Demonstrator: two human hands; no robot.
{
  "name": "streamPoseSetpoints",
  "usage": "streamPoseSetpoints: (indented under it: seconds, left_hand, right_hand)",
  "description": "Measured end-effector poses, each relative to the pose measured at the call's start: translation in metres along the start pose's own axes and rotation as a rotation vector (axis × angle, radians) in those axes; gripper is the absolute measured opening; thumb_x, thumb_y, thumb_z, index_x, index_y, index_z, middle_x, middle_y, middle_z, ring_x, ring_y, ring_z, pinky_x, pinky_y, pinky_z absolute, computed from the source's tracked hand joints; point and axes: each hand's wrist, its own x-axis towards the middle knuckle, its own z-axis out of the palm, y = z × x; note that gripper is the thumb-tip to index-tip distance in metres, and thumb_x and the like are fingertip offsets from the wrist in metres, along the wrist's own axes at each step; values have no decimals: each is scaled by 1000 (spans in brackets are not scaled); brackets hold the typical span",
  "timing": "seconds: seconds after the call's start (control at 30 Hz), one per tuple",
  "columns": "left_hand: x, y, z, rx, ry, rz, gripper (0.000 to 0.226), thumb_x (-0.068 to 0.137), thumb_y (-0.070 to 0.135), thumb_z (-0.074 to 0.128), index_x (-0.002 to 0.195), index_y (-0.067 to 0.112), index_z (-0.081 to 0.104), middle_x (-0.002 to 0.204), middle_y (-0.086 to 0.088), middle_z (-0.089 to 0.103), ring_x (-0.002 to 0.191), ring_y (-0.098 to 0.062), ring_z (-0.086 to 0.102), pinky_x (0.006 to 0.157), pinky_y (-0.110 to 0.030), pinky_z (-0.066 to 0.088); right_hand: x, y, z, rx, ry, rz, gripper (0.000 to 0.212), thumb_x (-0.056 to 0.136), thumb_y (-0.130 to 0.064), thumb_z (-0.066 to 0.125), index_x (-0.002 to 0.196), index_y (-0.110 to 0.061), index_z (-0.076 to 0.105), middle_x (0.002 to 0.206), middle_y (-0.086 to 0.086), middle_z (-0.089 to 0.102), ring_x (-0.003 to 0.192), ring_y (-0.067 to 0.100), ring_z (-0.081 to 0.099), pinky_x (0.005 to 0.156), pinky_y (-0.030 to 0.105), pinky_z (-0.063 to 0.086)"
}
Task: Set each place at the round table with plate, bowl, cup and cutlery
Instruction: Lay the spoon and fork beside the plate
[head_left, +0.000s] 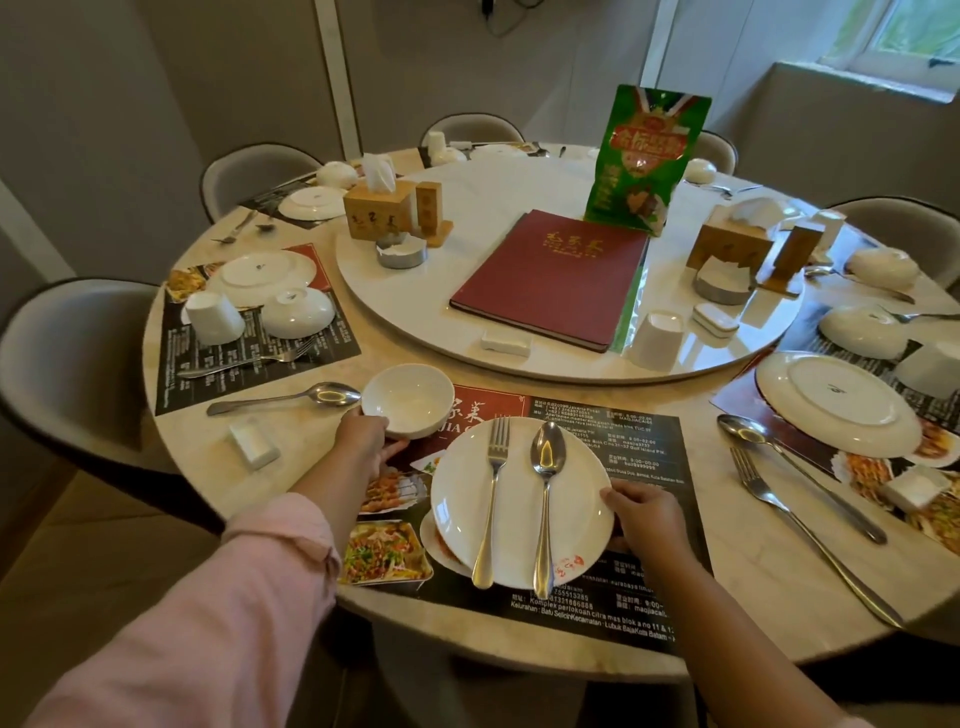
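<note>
White bowl (410, 397) held by left hand (366, 441) at placemat's (623, 441) far-left corner, right hand (644, 512) gripping rim of plate (519, 519) bearing fork (493, 499), spoon (546, 467).

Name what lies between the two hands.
In the head view, a plate carrying a fork and a spoon lies between the left hand, holding a bowl, and the right hand.

left hand (369, 441) holds the upright bowl (410, 397), right hand (647, 512) grips the plate (462, 499), perhaps tilted, carrying fork (493, 499) and spoon (545, 483).
</note>
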Motion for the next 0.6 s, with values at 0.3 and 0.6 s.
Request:
streamPoseSetpoints:
  seconds: [0.3, 0.6]
  left_hand:
    - [-5, -5, -12, 306, 24, 107, 56, 96, 26, 49, 146, 14, 28, 143, -17, 40, 119, -37, 52, 89, -45, 52]
    - [-94, -53, 6, 813, 182, 498, 63, 91, 33, 56, 144, 11, 30, 152, -12, 19, 137, -31, 28, 111, -45, 30]
  right_hand:
    - [1, 4, 2, -115, -14, -64, 27, 89, -17, 61, 115, -8, 62, 96, 7, 65, 78, 20, 66, 55, 28, 58]
    - [5, -12, -39, -393, -63, -381, 29, 89, -28, 60, 116, -17, 60, 103, -3, 63, 86, 9, 58, 70, 22, 45]
